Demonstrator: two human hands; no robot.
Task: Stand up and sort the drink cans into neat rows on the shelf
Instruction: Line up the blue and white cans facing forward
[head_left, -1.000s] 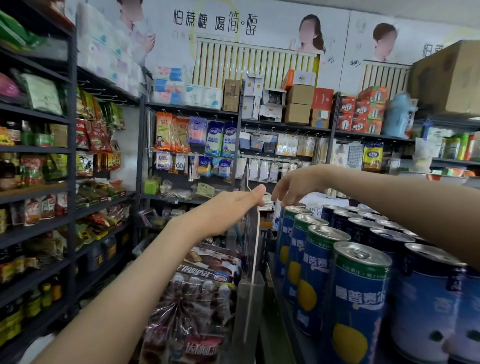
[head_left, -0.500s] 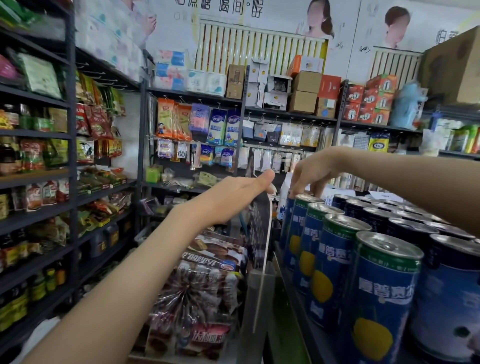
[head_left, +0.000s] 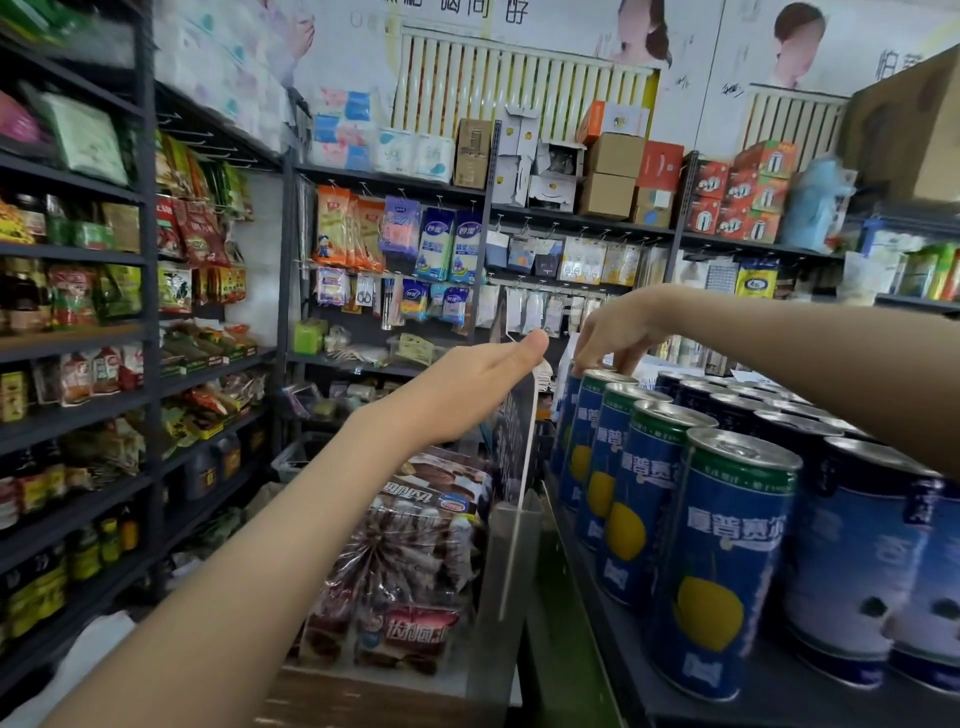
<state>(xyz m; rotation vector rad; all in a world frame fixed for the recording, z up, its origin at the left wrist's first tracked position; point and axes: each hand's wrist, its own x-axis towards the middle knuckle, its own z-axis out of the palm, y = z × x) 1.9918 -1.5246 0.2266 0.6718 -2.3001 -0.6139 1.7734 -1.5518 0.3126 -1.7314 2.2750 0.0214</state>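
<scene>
Right hand (head_left: 608, 338) pinches rim of end can (head_left: 586, 426), directly beneath it on shelf (head_left: 675, 696). Left hand (head_left: 467, 384) flat, fingers straight, at divider (head_left: 519, 467). Risk: rim-only pull tips can into row (head_left: 727, 545).

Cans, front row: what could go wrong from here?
The right hand grips the far can by its top only; it may tip and knock the row.
That row stands along the shelf edge; a toppled can could drop onto the snack packs.
The left hand rests on the thin clear panel, which might flex.
</scene>
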